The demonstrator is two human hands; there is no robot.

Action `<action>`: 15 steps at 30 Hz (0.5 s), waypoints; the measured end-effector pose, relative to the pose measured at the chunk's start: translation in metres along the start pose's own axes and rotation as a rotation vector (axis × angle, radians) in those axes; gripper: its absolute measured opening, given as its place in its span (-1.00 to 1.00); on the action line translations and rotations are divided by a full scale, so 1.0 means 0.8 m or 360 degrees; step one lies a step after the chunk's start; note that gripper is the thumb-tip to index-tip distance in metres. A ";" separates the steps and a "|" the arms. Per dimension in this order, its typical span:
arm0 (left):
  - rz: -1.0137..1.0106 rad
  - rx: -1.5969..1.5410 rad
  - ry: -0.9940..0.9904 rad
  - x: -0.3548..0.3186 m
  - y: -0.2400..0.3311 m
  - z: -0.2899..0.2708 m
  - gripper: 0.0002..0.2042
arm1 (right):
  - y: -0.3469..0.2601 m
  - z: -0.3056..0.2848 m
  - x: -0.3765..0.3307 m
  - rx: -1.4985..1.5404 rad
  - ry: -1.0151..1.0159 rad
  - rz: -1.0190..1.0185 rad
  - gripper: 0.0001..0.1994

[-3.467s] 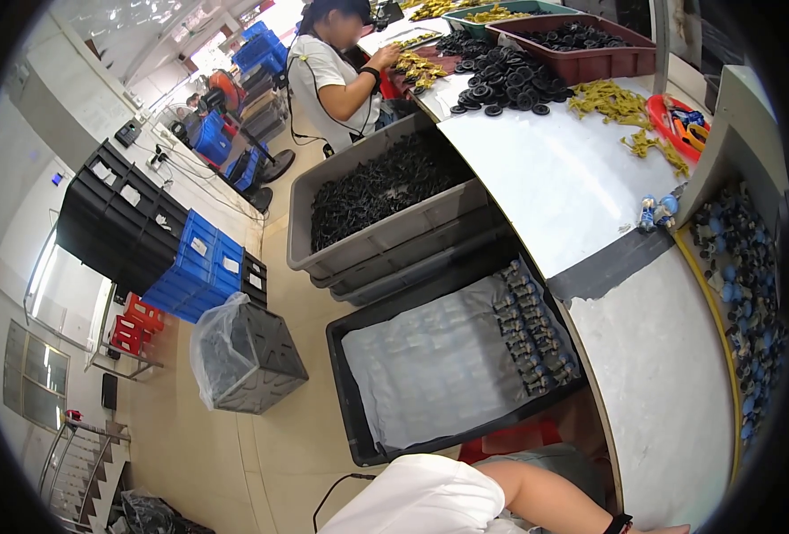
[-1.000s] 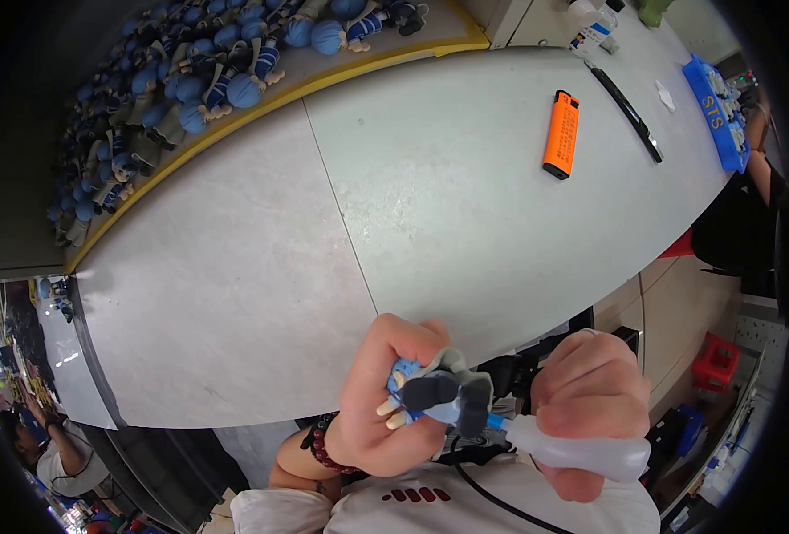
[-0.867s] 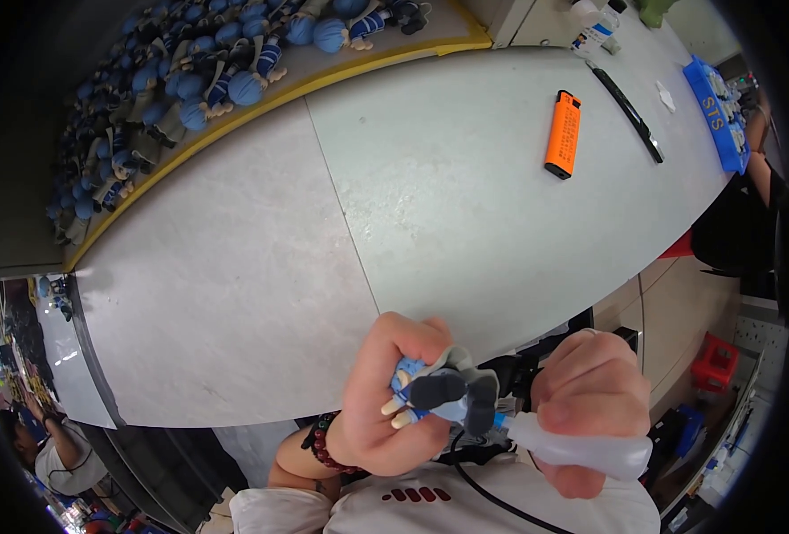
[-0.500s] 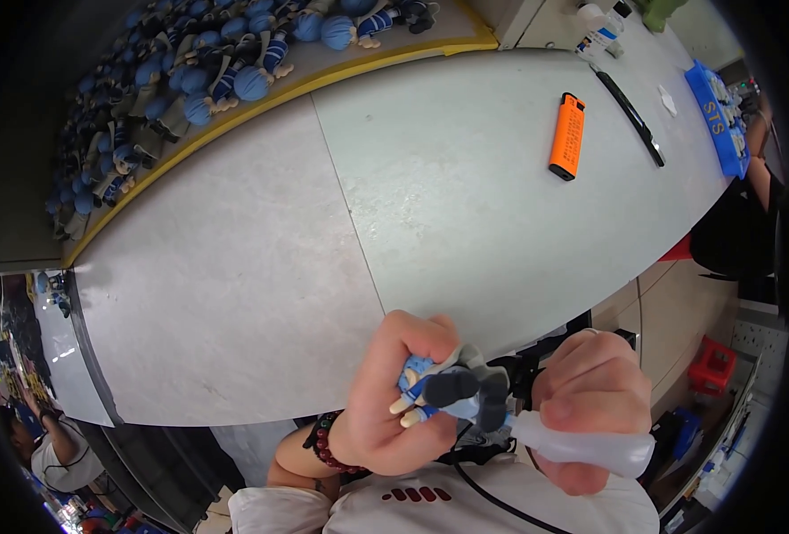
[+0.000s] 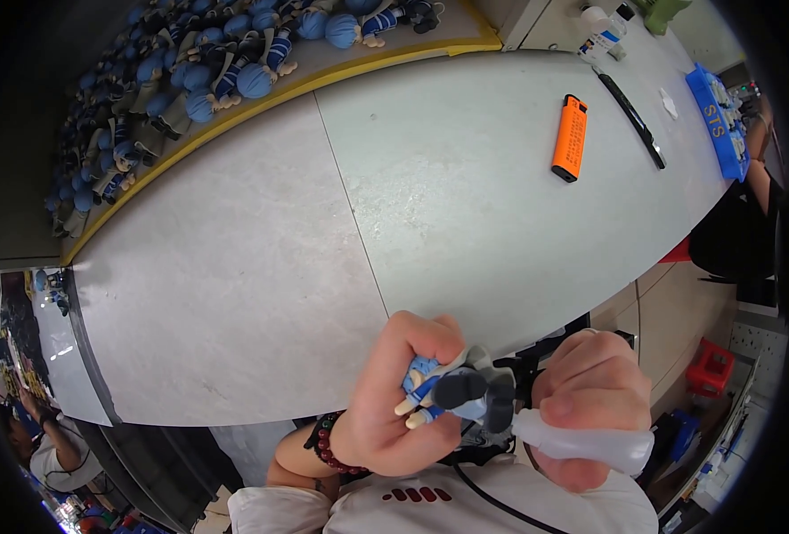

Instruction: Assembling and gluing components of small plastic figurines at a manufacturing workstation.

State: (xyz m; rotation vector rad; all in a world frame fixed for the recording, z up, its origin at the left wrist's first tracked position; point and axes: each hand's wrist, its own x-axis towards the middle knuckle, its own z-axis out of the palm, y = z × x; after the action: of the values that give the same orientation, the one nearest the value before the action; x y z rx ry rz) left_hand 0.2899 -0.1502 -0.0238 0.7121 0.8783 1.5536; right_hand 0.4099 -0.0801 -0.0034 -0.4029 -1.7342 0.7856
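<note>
Left hand [image 5: 394, 400] clenched on a small blue-and-grey plastic figurine [image 5: 452, 392]; right hand [image 5: 590, 405] fisted around a soft translucent white squeeze bottle [image 5: 581, 440].
The bottle's long axis lies sideways, nozzle pointing left at the figurine, which sits just beside it near the grey tabletop's [image 5: 323, 222] near edge. Further out: an orange lighter [image 5: 570, 138], and rows of like blue figurines [image 5: 190, 80] on a yellow-rimmed tray.

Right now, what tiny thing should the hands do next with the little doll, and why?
Probably a gentle squeeze of the white bottle: the right hand holds its tip right against the small figure, which the left hand grips steady close to the body.
</note>
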 end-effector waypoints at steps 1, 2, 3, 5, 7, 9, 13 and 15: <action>-0.0001 -0.0003 -0.0004 0.000 0.000 0.000 -0.71 | 0.000 -0.001 0.000 -0.0005 0.0000 0.0000 -0.54; 0.0003 -0.0001 -0.0015 0.001 -0.001 -0.001 -0.71 | 0.000 -0.001 0.001 -0.0013 -0.0011 -0.0006 -0.54; 0.0009 0.0004 -0.0022 0.000 -0.001 -0.001 -0.71 | 0.001 -0.001 0.001 -0.0016 -0.0022 -0.0013 -0.55; 0.0005 0.0008 -0.0019 -0.001 -0.002 -0.002 -0.71 | 0.001 0.000 0.001 -0.0030 -0.0032 -0.0020 -0.55; -0.0001 0.0014 -0.0012 -0.002 -0.002 -0.002 -0.71 | 0.001 0.000 0.001 -0.0041 -0.0042 -0.0025 -0.56; 0.0002 0.0032 -0.0022 -0.002 -0.001 -0.002 -0.71 | -0.002 0.001 0.002 -0.0057 -0.0037 0.0030 -0.55; 0.0022 0.0077 -0.0037 0.000 0.000 0.000 -0.71 | -0.001 0.003 0.001 -0.0068 0.0017 0.0017 -0.55; -0.0002 0.0062 -0.0029 0.000 0.000 0.000 -0.72 | 0.000 0.003 0.001 -0.0072 0.0051 0.0008 -0.55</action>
State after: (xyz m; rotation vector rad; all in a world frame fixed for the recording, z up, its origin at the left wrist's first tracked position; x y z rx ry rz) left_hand 0.2899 -0.1503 -0.0239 0.7526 0.8976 1.5304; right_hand 0.4073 -0.0803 -0.0034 -0.4486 -1.7243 0.7408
